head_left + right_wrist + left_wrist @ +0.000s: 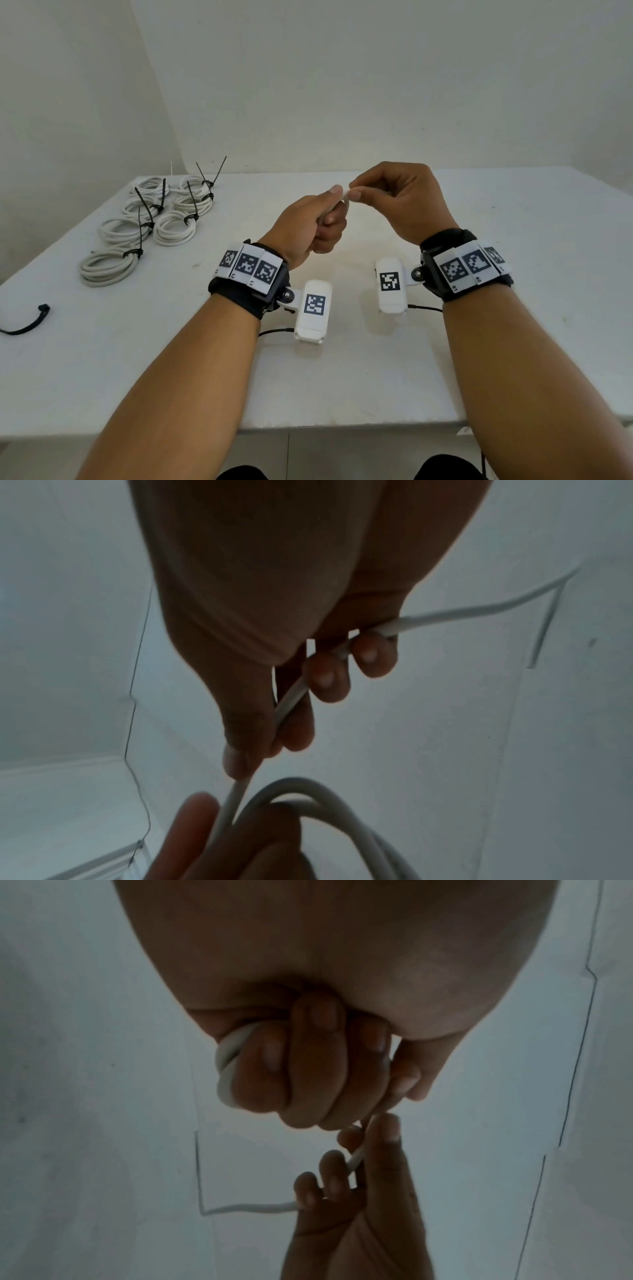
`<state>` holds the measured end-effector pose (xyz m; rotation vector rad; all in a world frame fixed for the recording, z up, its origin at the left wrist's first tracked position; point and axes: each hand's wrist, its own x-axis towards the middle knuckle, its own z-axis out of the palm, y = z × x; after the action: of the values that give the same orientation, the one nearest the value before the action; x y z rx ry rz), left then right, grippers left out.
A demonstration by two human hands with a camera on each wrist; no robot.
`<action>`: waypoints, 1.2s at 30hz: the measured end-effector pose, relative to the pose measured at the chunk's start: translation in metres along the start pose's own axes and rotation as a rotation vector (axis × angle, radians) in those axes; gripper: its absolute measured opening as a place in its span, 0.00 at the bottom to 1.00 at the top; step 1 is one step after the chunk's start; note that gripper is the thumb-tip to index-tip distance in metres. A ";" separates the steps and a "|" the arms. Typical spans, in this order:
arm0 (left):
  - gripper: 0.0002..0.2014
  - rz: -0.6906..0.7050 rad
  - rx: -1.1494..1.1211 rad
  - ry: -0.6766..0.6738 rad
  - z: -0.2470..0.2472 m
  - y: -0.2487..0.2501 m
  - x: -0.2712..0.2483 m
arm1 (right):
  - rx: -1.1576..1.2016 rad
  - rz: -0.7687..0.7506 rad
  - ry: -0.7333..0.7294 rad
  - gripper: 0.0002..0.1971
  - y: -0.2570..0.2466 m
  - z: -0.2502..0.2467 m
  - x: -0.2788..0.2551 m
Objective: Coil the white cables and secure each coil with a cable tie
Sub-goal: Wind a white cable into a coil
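Both hands are raised above the white table (342, 370), close together. My left hand (313, 224) is curled in a fist around loops of a white cable (226, 1066); the loops show at its little-finger side and again in the right wrist view as a white cable (308, 799). My right hand (400, 198) pinches the same cable between thumb and fingers, and the strand runs through its curled fingers (329, 674) and out to the side. In the head view only a short bit of cable (344, 198) shows between the hands.
Several coiled white cables (174, 228), each bound with a black cable tie (191, 217), lie at the table's far left. A loose black tie (29, 323) lies at the left edge. The wall stands right behind the table.
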<state>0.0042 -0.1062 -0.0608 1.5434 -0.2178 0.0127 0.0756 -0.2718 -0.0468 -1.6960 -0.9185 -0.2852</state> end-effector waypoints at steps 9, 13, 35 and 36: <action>0.24 0.069 -0.394 -0.115 -0.002 -0.001 -0.003 | 0.055 0.048 -0.004 0.08 0.003 0.012 -0.001; 0.23 0.180 -0.602 -0.118 -0.005 0.005 -0.004 | -0.027 0.096 -0.085 0.15 0.002 0.017 -0.004; 0.13 0.054 0.474 0.485 -0.015 -0.006 0.003 | -0.511 0.094 -0.592 0.09 -0.011 0.034 -0.008; 0.13 0.024 0.545 0.465 -0.015 -0.007 0.004 | -0.510 0.083 -0.577 0.08 -0.010 0.033 -0.008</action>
<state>0.0115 -0.0916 -0.0670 2.0260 0.1533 0.4788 0.0547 -0.2447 -0.0552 -2.3475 -1.2608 0.0438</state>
